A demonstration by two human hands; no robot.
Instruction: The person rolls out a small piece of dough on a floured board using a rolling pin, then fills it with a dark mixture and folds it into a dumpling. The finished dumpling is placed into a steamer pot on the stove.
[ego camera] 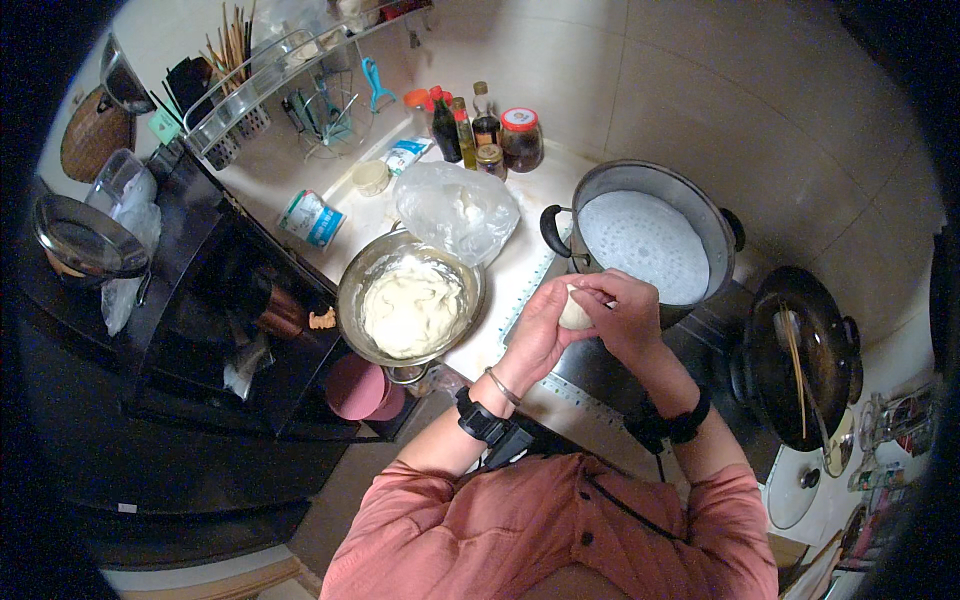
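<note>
A small piece of pale dough (575, 312) is cupped in my left hand (541, 324), near the front rim of the steamer pot. The fingers of my right hand (624, 309) pinch the dough from the other side, partly hiding it. Just beyond my hands stands the large metal pot (583, 196), lined with a white perforated steamer cloth (643, 244). To the left, a steel bowl (349, 330) holds a big mass of soft, sticky dough (412, 311). A clear plastic bag (457, 210) leans over the bowl's far rim.
Sauce bottles (445, 129) and a red-lidded jar (521, 140) stand against the wall. A blue-and-white packet (313, 219) lies behind the bowl. On the right is a black wok (814, 360) with chopsticks (795, 367) across it, near a glass lid (793, 491). A pink bin (360, 388) sits below the counter.
</note>
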